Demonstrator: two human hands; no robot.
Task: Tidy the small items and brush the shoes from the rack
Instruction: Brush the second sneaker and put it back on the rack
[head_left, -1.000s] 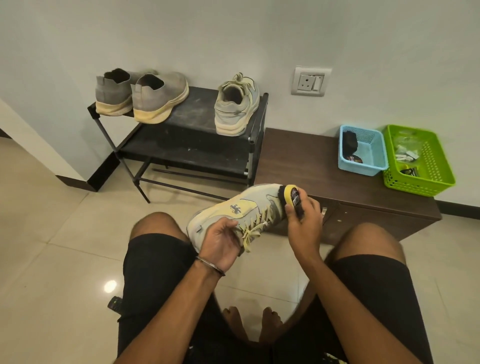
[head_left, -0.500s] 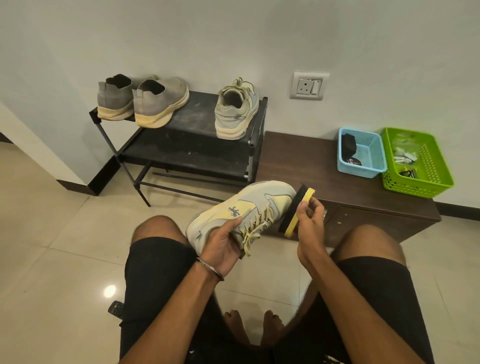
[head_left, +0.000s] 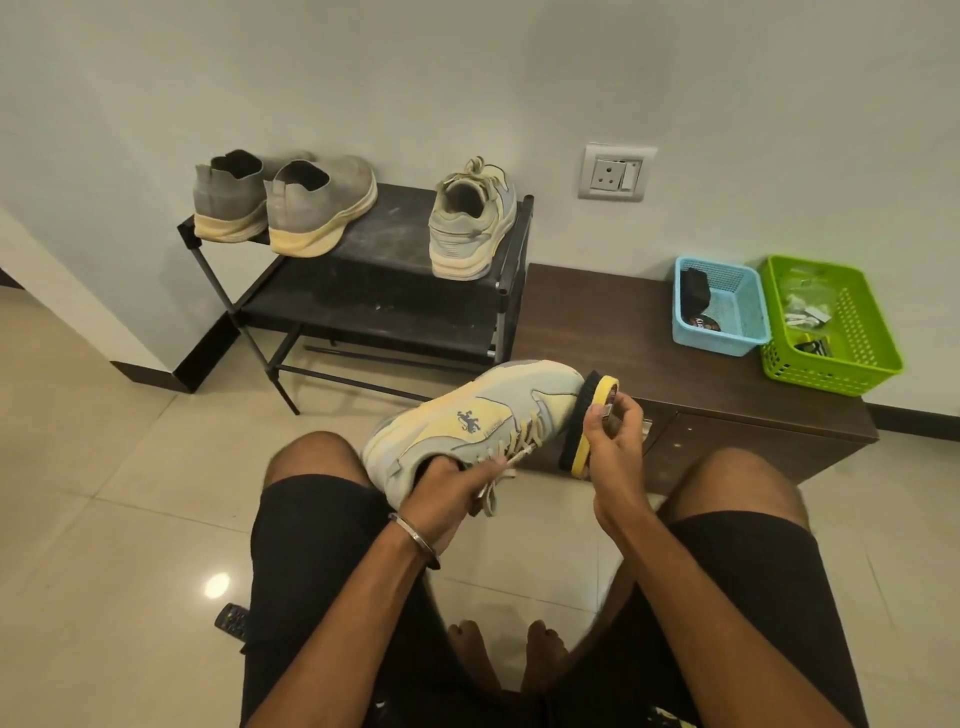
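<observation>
At frame centre, a pale sneaker (head_left: 467, 421) is gripped by the left hand (head_left: 447, 493); the shoe brush (head_left: 587, 423), clasped in the right hand (head_left: 615, 441), is pressed against its toe.

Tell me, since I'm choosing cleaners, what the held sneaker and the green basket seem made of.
Held sneaker: looks like matte suede or mesh fabric panels, soft and non-glossy, with woven laces; exact textile unclear. Green basket: moulded plastic, evenly coloured, with a perforated grid wall.

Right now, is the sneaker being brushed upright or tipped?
Tipped. The left hand grips the sneaker by its opening, side panel up, toe raised towards the brush held by the right hand.
</observation>
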